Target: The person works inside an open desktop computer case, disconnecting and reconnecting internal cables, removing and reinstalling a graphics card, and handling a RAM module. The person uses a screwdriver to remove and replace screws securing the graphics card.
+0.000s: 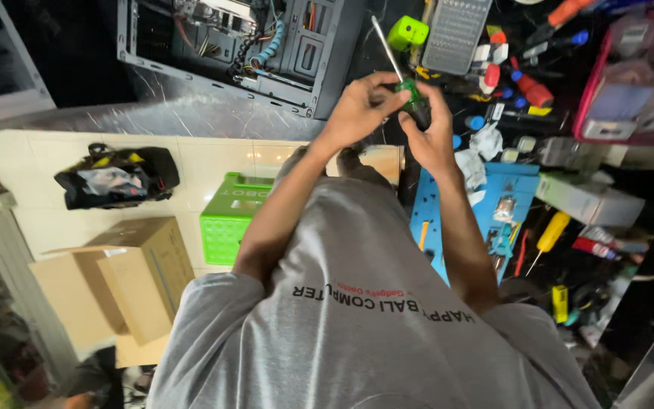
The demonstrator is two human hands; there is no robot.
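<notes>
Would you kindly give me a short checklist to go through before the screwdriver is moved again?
1. Grip on the screwdriver: left hand and right hand both wrap its green handle. Ok.
2. Shaft direction: points up and away from the body. Ok.
3. Tip condition: too small to judge. Cannot tell.
4. Computer case: open, cables exposed, apart from the hands. Ok.
5. Space to the right: loose tools crowd the blue mat. Not ok.
</notes>
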